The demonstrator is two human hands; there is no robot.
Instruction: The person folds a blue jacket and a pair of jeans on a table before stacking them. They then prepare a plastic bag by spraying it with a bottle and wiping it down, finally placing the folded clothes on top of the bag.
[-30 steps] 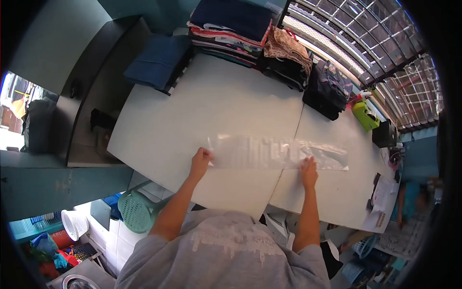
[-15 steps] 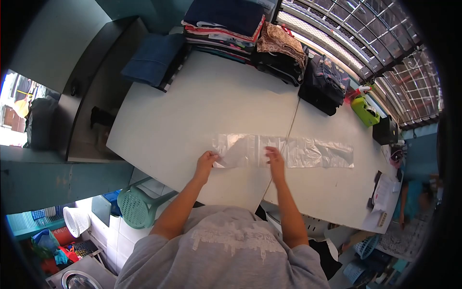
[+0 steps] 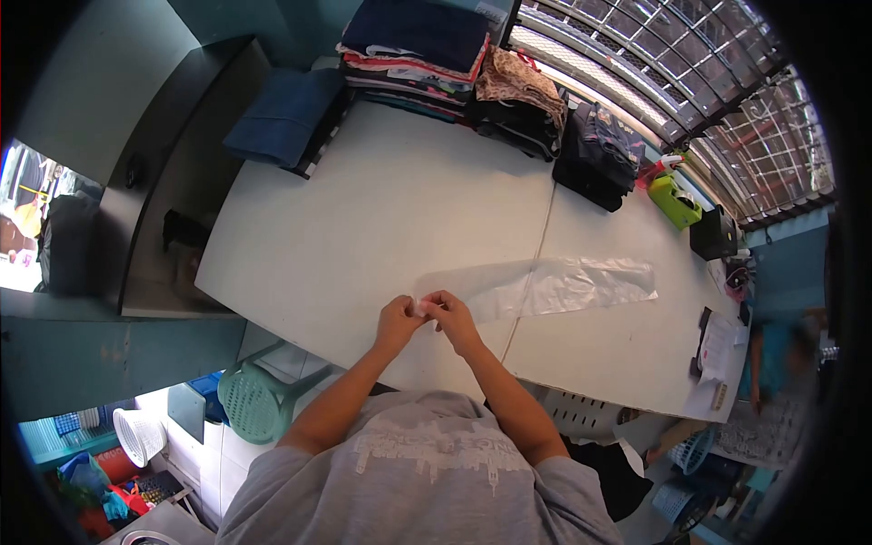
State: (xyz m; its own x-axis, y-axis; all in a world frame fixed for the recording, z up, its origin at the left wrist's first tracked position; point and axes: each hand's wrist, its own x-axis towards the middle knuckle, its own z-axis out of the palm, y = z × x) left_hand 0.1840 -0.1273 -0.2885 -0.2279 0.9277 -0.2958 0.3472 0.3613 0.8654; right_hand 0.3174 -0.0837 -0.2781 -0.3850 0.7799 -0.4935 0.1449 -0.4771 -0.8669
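A long clear plastic bag (image 3: 581, 283) stretches across the white table (image 3: 381, 209), its far part flat over the seam to the right. At the bag's near left end, my left hand (image 3: 397, 324) pinches the edge with bent fingers. My right hand (image 3: 450, 320) closes on the same end, fingertips almost meeting those of the left. The bit of plastic between the fingertips is mostly covered by the fingers.
Folded clothes (image 3: 413, 54) are stacked along the back, with folded jeans (image 3: 286, 113) at the left and a dark pile (image 3: 599, 154) at the right. A green container (image 3: 674, 202) stands near the window grille. A green chair (image 3: 259, 402) is at the lower left. Another person (image 3: 772, 363) is at the far right.
My right hand has moved left from the bag's middle to join my left hand at its end. The bag's left part has lifted and bunched, and its right end has tilted slightly.
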